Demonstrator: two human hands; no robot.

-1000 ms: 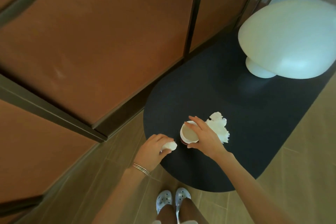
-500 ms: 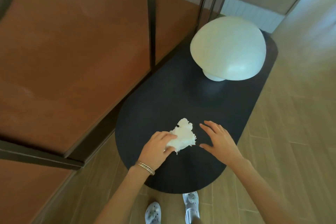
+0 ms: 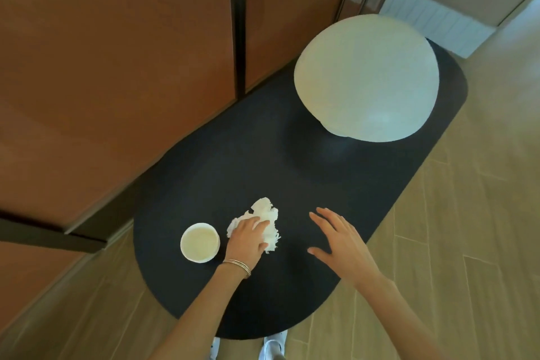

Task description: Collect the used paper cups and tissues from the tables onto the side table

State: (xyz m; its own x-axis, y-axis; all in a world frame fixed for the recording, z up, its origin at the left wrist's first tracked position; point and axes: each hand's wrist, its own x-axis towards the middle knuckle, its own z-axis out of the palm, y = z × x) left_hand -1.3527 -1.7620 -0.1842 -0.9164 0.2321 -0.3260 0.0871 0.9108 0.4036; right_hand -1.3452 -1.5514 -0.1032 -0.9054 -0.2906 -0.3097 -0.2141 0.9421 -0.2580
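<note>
The tissue (image 3: 267, 212) lies on the table (image 3: 292, 172) under the left hand (image 3: 247, 240), whose fingers are laid over it; whether it is pinched cannot be told. The cup (image 3: 200, 242) stands upright just left of that hand. The right hand (image 3: 339, 240) is held spread and empty, to the tissue's right. The lamp (image 3: 365, 76) is set well apart.

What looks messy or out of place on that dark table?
Only the crumpled tissue, ragged-edged, lying under the left hand beside the cup. The cup stands upright with no spill visible; the lamp looks fine.
</note>
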